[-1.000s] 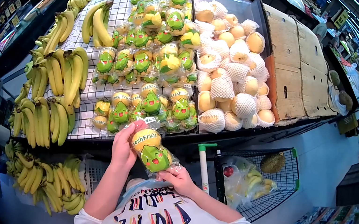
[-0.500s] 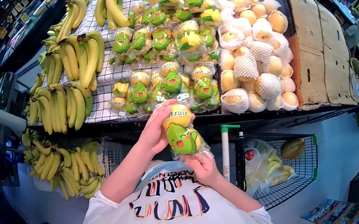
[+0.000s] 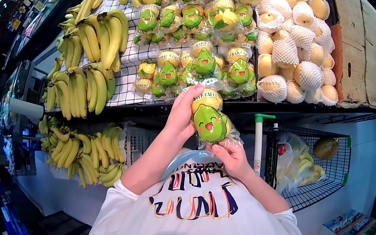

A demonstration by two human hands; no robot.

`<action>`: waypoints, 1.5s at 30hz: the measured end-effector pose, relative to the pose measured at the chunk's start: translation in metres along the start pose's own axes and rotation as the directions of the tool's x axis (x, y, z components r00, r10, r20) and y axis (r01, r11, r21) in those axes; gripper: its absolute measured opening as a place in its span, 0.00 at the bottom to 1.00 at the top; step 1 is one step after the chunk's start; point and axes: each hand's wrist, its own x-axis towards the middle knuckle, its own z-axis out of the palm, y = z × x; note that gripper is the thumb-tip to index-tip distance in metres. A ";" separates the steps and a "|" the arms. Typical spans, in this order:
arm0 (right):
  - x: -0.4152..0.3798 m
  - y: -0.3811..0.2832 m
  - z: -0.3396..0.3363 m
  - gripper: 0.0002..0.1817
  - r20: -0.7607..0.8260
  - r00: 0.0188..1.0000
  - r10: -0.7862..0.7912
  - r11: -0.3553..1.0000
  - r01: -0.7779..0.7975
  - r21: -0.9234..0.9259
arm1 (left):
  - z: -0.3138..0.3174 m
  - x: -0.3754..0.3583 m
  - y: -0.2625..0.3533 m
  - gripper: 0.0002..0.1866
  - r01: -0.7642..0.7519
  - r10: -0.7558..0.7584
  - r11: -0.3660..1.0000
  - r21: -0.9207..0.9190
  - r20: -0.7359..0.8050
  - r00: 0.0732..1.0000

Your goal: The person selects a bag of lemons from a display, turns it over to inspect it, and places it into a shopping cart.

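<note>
Left hand: cupped along the packet's left side, fingers curled near its top; that's the left hand (image 3: pixel 182 114).
Right hand: thumb and fingers pinch the clear film at the lower right corner; that's the right hand (image 3: pixel 235 158).
Fruit packet: the fruit packet (image 3: pixel 210 125), yellow above a green smiling cartoon, is held tilted between both hands, mid-frame, at the table's front edge.
Table: the dark-edged table (image 3: pixel 242 113) carries more bagged packets (image 3: pixel 203 61) just above, on a checked cloth (image 3: pixel 127 76), with bananas (image 3: pixel 110 39) left and netted fruit (image 3: pixel 285 53) right.
Cart: a wire cart (image 3: pixel 346 169), right of centre, holds a plastic bag (image 3: pixel 305 166) and a spiky brown fruit (image 3: pixel 326 148).
Slip risk: slick film could slide if the right pinch slackens, I'd say, since the left palm mostly cradles; the fruit might then bruise.
Tear risk: a hard tug at that corner might split the film.
Since a second ago: the same packet stays in both hands; packet, table and cart all sit higher and further right in view.
</note>
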 end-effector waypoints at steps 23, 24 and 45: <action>0.002 0.012 -0.013 0.43 0.031 0.982 0.188 0.922 -0.187 0.338 | -0.007 0.008 0.002 0.14 -0.044 0.043 0.997 -0.056 -0.027 0.999; 0.005 0.009 -0.014 0.44 0.064 0.972 0.228 0.892 -0.234 0.386 | -0.005 0.007 0.001 0.14 -0.063 0.062 0.997 -0.045 -0.028 0.998; 0.006 0.025 -0.017 0.38 0.426 0.902 0.073 0.257 -0.430 0.865 | 0.009 -0.012 -0.013 0.15 -0.016 -0.024 0.985 0.171 0.229 0.973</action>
